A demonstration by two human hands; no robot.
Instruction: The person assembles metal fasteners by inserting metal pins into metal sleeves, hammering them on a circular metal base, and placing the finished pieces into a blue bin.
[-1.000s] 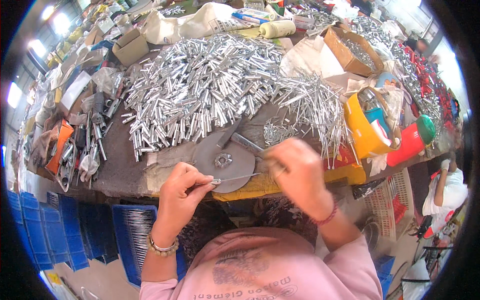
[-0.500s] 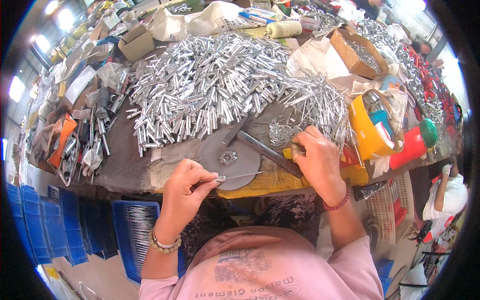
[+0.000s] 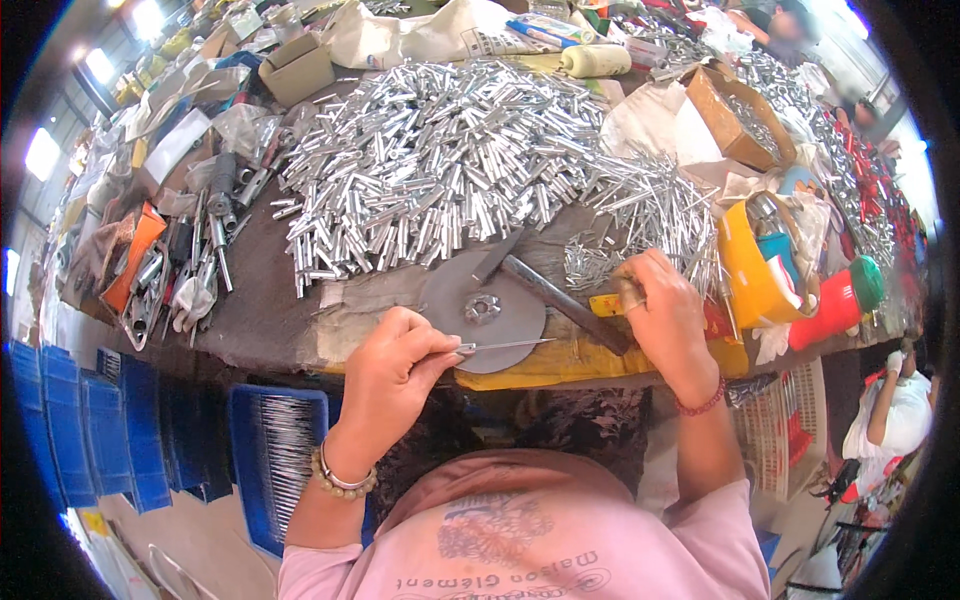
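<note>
Thin metal rod lies near the centre of the frame, its long axis almost level, the slender tip pointing right and tilted very slightly up. Its thicker left end is pinched between the thumb and forefinger of the left hand, the other fingers curled in. The rod passes over the near part of a round grey disc, with a hammer lying slantwise at the disc's right.

Right of centre, the right hand is half closed, thumb and fingers drawn together; whether anything is between them cannot be told. The fingertips of the left hand cover the rod's gripped end, and fisheye curvature cuts the scene off in black corners.

The dark, worn worktable spans the frame. A large heap of silvery metal tubes fills the upper middle, with a tangle of thin rods to its right. A yellow container stands at right, and a blue bin of slim metal pieces sits below the table at lower left. Bright lamps glow along the room's upper left
</note>
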